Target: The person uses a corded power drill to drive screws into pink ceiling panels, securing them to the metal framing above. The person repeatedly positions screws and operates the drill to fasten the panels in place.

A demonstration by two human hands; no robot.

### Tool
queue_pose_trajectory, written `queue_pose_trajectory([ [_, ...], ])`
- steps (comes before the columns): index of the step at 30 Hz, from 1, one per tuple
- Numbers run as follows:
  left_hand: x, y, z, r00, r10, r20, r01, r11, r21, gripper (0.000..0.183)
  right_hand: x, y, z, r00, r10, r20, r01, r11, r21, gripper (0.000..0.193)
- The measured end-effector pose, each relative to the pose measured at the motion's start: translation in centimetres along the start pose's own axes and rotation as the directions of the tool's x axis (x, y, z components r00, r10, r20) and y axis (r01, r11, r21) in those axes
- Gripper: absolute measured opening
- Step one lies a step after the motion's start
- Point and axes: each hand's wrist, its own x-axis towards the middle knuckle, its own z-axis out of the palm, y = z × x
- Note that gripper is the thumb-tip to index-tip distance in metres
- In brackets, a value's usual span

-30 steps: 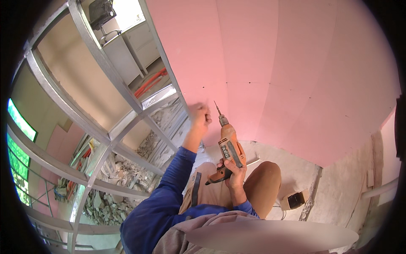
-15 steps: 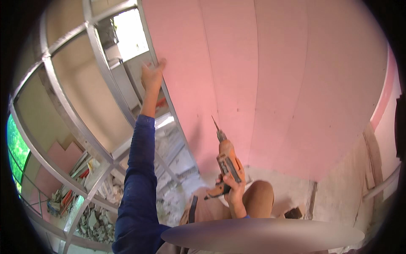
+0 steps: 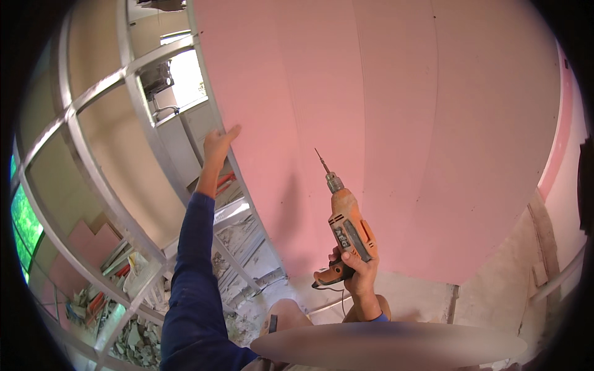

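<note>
My right hand (image 3: pixel 361 274) is wrapped round the grip of an orange and black corded power drill (image 3: pixel 350 226). A long thin bit (image 3: pixel 322 161) sits in its chuck and points up towards a pink plasterboard sheet (image 3: pixel 334 99), apart from it as far as I can tell. At the left edge of that sheet, my left hand (image 3: pixel 216 148) holds on with the thumb laid over the pink face. Its other fingers curl round the edge by the metal stud (image 3: pixel 223 123) and are partly hidden.
Open metal framing (image 3: pixel 99 157) stands on the left, with beige board behind it. Rubble (image 3: pixel 136 337), offcuts and tools lie on the floor beyond. A wooden plank (image 3: pixel 544 241) leans at the right. A blurred oval covers the lower middle.
The drill has risen and come closer, its bit still pointing up. My left hand appears lower along the board's edge, and the whole view has shifted.
</note>
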Motion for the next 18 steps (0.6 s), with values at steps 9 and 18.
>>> queue_pose_trajectory([
  [9, -1.4, 4.5, 0.3, 0.992, -0.128, 0.009, 0.127, 0.989, 0.078, 0.04, 7.4, -12.4, 14.0, 0.998, -0.055, -0.027, 0.044, 0.946, -0.321, 0.071],
  [18, -1.7, 5.1, -1.0, 0.954, -0.275, 0.119, 0.216, 0.907, 0.361, 0.049, 7.5, -18.9, 25.1, 0.995, -0.014, -0.102, -0.032, 0.9, -0.435, 0.086],
])
